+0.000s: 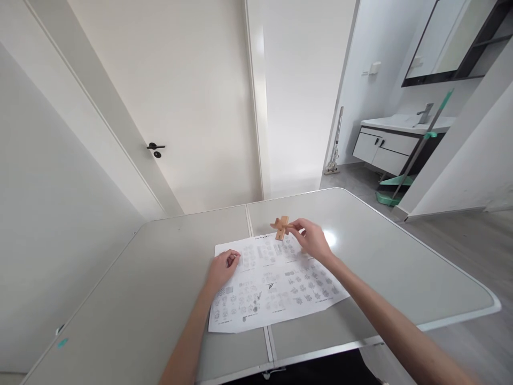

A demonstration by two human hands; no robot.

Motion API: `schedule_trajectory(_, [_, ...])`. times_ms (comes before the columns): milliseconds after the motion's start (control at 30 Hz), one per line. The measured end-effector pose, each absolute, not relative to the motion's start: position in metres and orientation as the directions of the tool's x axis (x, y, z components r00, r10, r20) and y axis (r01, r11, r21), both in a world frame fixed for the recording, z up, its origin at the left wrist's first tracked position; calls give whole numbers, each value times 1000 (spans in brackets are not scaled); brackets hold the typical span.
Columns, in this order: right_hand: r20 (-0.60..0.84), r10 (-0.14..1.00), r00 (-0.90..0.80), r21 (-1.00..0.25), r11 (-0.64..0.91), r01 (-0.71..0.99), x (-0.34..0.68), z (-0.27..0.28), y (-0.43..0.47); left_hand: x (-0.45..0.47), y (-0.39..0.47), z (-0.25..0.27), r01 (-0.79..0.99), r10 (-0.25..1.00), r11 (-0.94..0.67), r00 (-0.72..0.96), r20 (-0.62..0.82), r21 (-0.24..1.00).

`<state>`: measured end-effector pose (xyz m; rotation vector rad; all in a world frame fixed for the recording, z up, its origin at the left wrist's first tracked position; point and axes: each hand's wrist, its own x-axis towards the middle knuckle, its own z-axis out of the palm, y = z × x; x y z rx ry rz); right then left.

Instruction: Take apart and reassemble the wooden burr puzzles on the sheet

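Directions are read with the printed sheet [276, 283] at the centre of the dial. The tabletop [404, 272] is pale grey and smooth, with rounded corners and a light rim; a joint strip [269, 342] crosses it from 12 to 6 o'clock, partly beneath the sheet. A metal catch [273, 371] sits on the rim at 6. A bright glare spot lies between 1 and 2 o'clock, and a small teal mark [63, 343] between 8 and 9.

Room: a plain off-white door [188, 91] stands at 11 o'clock, its black lever handle [155, 146] at 10. A mop [335, 141] leans at 1. Between 1 and 2 are a white vanity cabinet [385, 148], a metal tap [425, 113] and a dark-framed mirror [444, 40]. A green dustpan [388, 199] is on the floor at 2.

Materials: the sheet is thin white paper bearing faint grey figures in groups. The wooden piece [282, 228] is tan, cross-shaped, made of flat bars, located at 12 over the sheet's far edge; contact with the paper cannot be determined.

Right hand [312, 239]: grip closed in a fingertip pinch on the wooden piece. Left hand [223, 270]: on the sheet at 9, fingers curled; grip contents cannot be determined.
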<state>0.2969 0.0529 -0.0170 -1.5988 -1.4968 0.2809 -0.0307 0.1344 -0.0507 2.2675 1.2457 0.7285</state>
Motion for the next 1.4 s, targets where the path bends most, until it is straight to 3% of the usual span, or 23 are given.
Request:
schedule_trajectory(267, [308,944,116,-902,252,350,244,-40,49,-17,119,-45,520,832,-516,494,253,681])
schedule_trajectory(467, [250,967,52,-953,236,191,223,-52,42,-6,111,-48,233,762,-432,611,215,871])
schedule_trajectory(567, [232,972,33,-964,225,144,217,-56,39,-4,108,-49,186,748,-366,643,168,912])
schedule_trajectory(767, [213,976,36,-971,207,115,210,-64,37,-1,103,-46,164,744,-304,657,126,938])
schedule_trajectory(1167, [221,974,45,-965,211,158,207,-64,32,1,98,-45,297,814,-349,567,130,889])
schedule_trajectory(1400, [233,971,49,-955,219,199,209,-65,31,-1,99,-42,339,792,-390,598,124,857])
